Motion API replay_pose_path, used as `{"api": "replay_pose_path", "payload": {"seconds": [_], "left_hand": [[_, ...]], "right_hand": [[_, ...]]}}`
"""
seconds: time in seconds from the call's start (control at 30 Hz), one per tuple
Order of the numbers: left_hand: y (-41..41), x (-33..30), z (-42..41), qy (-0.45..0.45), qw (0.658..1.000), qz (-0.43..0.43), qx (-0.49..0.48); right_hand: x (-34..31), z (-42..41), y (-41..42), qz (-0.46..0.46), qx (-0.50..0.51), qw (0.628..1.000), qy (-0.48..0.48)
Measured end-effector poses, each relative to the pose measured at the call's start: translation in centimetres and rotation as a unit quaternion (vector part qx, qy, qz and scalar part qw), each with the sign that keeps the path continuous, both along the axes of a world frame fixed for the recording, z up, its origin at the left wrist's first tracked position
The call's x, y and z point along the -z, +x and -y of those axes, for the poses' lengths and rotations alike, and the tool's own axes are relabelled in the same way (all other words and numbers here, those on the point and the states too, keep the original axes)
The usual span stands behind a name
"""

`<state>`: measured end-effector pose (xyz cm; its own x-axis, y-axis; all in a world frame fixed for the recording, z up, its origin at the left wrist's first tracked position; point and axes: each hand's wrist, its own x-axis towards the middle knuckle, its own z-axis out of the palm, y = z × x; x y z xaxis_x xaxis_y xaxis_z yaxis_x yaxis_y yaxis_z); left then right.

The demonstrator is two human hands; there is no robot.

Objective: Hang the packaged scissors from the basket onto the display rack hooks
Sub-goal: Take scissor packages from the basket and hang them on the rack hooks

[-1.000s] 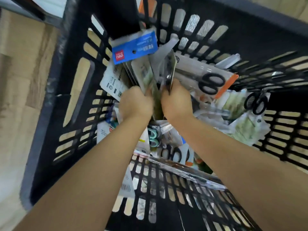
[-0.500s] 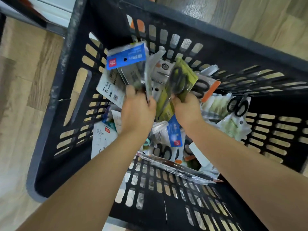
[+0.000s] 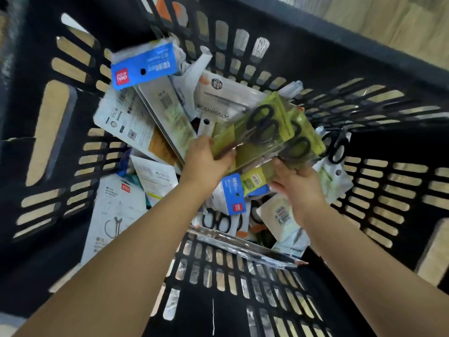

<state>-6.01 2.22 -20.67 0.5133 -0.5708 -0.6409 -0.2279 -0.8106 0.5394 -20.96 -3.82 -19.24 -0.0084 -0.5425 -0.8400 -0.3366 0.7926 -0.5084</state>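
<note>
Loosely, scissors packs (image 3: pixel 136 125) crowd the basket (image 3: pixel 315 59).

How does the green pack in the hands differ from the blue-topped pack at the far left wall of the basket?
The green pack has a yellow-green card and shows black scissor handles; the blue-topped pack has a blue header with a red logo, its contents unclear. The green pack is lifted above the pile, held by the left hand and right hand; the blue-topped pack leans near the basket wall, untouched. Both are flat retail packs.

Pale wood-grain floor (image 3: pixel 401 25) shows at the top right; the same tan shows through slotted openings.
</note>
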Motion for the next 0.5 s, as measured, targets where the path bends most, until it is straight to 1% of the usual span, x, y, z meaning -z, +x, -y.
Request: {"api": "replay_pose_path", "payload": {"seconds": [0.03,0.07,0.1,0.13,0.17,0.2,0.23,0.27,0.3,0.33,0.37,0.4,0.43,0.47,0.5], "left_hand": [[-0.2,-0.1,-0.3,0.011,0.999,0.033,-0.032],[-0.5,-0.4,-0.4,0.025,0.995,0.042,-0.085],[-0.8,-0.7,-0.2,0.049,0.986,0.013,-0.159],[-1.2,-1.3,0.1,0.079,0.967,-0.039,-0.240],[-1.6,-1.8,0.5,0.113,0.943,-0.094,-0.297],[-1.9,-2.3,0.8,0.144,0.922,-0.148,-0.328],[-2.1,-2.8,1.2,0.160,0.896,-0.208,-0.358],[-2.2,-3.4,1.8,0.161,0.862,-0.275,-0.394],[-2.1,-3.9,2.3,0.154,0.820,-0.345,-0.430],[-2.0,-4.3,2.7,0.142,0.772,-0.408,-0.465],[-1.9,-4.6,3.1,0.127,0.726,-0.458,-0.497],[-1.9,-4.9,3.3,0.116,0.686,-0.494,-0.522],[-2.0,-4.9,3.5,0.110,0.658,-0.515,-0.539],[-2.2,-4.8,3.6,0.113,0.643,-0.525,-0.546],[-2.5,-4.5,3.7,0.118,0.635,-0.532,-0.547]], "right_hand": [[-0.2,-0.3,-0.4,-0.013,0.003,1.000,0.005],[-0.2,-0.4,-0.7,-0.027,0.006,1.000,0.007],[-0.4,-0.5,-0.9,-0.042,0.007,0.999,0.006],[-0.7,-0.6,-1.1,-0.066,-0.004,0.998,-0.002],[-1.0,-0.5,-1.4,-0.105,-0.031,0.994,-0.028],[-1.5,-0.3,-1.6,-0.154,-0.071,0.982,-0.078],[-2.2,-0.1,-1.9,-0.197,-0.116,0.962,-0.152],[-3.0,0.3,-2.0,-0.226,-0.165,0.928,-0.245],[-3.7,0.8,-2.1,-0.238,-0.219,0.883,-0.340],[-4.4,1.4,-2.1,-0.242,-0.275,0.833,-0.414],[-4.6,2.1,-1.9,-0.237,-0.330,0.791,-0.457],[-4.6,2.9,-1.5,-0.224,-0.386,0.759,-0.474],[-4.5,3.8,-0.9,-0.215,-0.445,0.727,-0.476],[-4.1,4.7,-0.4,-0.212,-0.501,0.697,-0.467],[-3.9,5.4,0.1,-0.209,-0.547,0.675,-0.449]]}}
